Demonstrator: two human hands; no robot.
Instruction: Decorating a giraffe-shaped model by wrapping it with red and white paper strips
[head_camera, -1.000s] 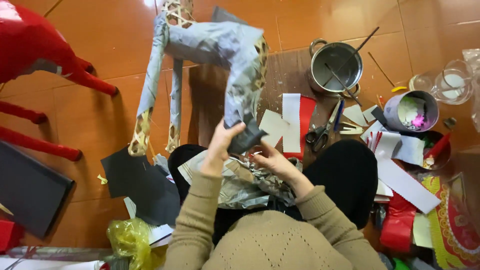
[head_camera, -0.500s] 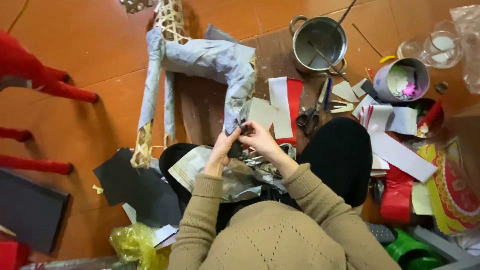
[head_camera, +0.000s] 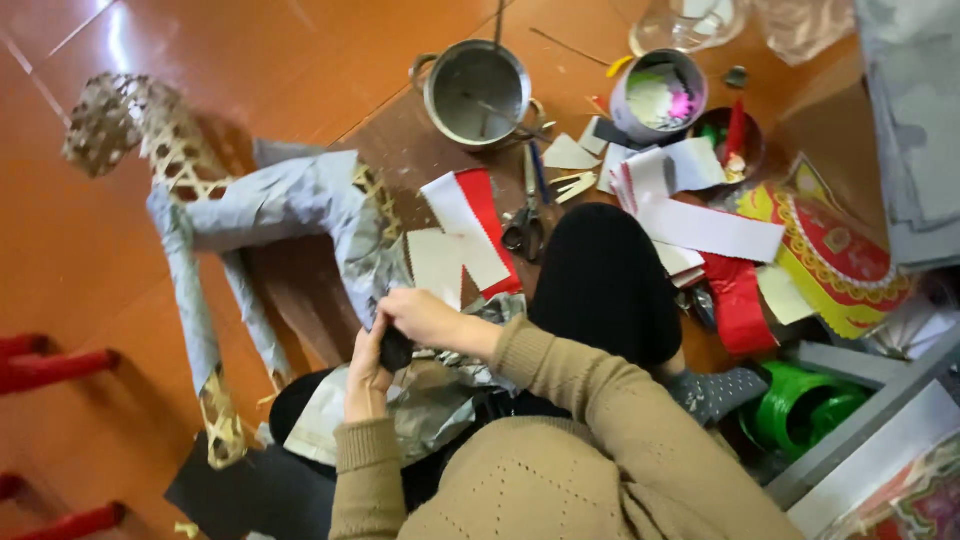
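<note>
Since a moment ago we have drawn the woven frame animal (head_camera: 290, 200) closer, and now our left hand (head_camera: 368, 375) and right hand (head_camera: 425, 318) pinch a small dark piece (head_camera: 396, 350) with closed fingers against its grey paper-covered hind leg, just above our lap.

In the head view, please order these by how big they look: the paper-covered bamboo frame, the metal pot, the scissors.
1. paper-covered bamboo frame, clearly the largest.
2. metal pot.
3. scissors, smallest; all lie on the floor, so the ranking seems safe.
</note>
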